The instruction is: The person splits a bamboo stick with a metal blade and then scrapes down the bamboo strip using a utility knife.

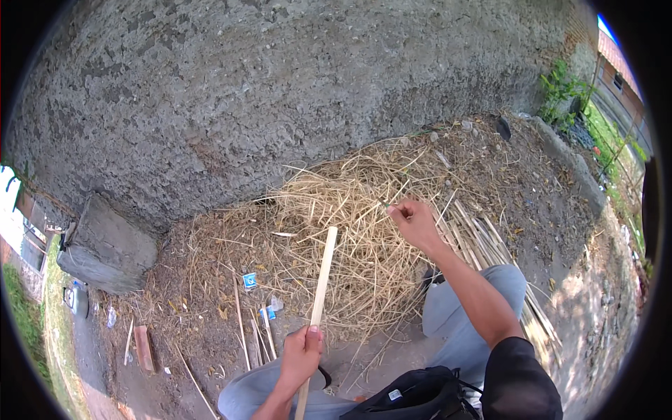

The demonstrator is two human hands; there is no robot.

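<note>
My left hand [302,355] is closed round the lower part of a long, pale, flat bamboo strip [324,276]. The strip stands up at a slight tilt, its top end in front of the shavings. Off to the right, my right hand [414,222] is raised with its fingers pinched together, apart from the strip. A small, thin thing with a dark, greenish end pokes out of the pinch, too small to name. Beneath and beyond both hands spreads a heap of curly, straw-coloured shavings [378,259].
A rough grey wall [280,91] rises behind the heap. Many split strips [483,238] lie by my right knee, and several thin ones [240,315] by my left. At left are a concrete block [115,241] and a reddish brick [144,348]. A black bag [413,395] rests at my lap.
</note>
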